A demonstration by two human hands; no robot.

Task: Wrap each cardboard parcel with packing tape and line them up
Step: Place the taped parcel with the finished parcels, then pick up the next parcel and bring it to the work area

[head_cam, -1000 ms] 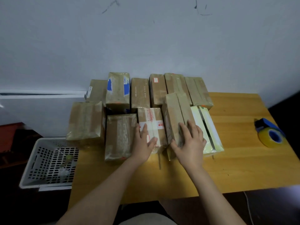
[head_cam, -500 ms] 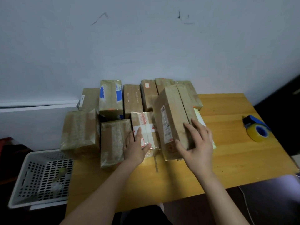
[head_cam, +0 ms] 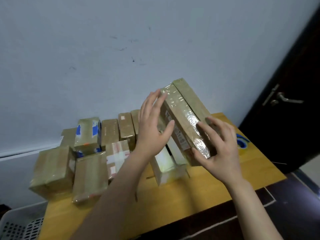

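Note:
A long tape-wrapped cardboard parcel is lifted off the wooden table and tilted, its far end raised. My right hand grips its near lower end with curled fingers. My left hand lies flat against its left side, fingers straight. Under it a white and yellow parcel lies on the table. Several wrapped brown parcels stand in rows at the left: a large one, one in front, one with red and white tape, and one with blue patches.
The blue tape dispenser sits on the table's right side, mostly behind my right hand. A white perforated basket stands on the floor at lower left. A dark door with a metal handle is at the right. A grey wall is behind.
The long parcel has gone from resting among the others to being lifted and tilted up. My left hand left the red-taped parcel and moved onto the lifted parcel's side. The camera tilted up.

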